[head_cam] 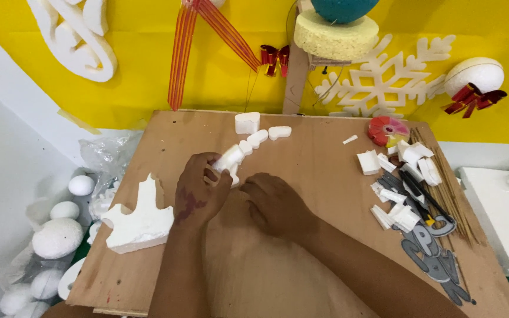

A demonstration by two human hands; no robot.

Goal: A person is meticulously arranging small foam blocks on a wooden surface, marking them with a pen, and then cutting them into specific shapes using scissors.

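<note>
- Nearest, the right hand (pixel 275 203) rests on the brown table (pixel 325 176), fingers curled and knuckles up; whether it pinches anything cannot be told.
- Just left of it, the left hand (pixel 200 189) grips a small white foam piece (pixel 228 159), which it holds near the table's middle.
- To the near left lies a large white foam cutout (pixel 139 221), well apart from both hands.
- On the right sit white foam scraps (pixel 396 188), grey cut letters (pixel 437 259) and thin wooden sticks (pixel 449 188).
- Farther off, more foam shapes (pixel 260 132) lie in a line towards the far edge.
- Beyond, a foam snowflake (pixel 384 79) stands against the yellow wall (pixel 148 59).
</note>
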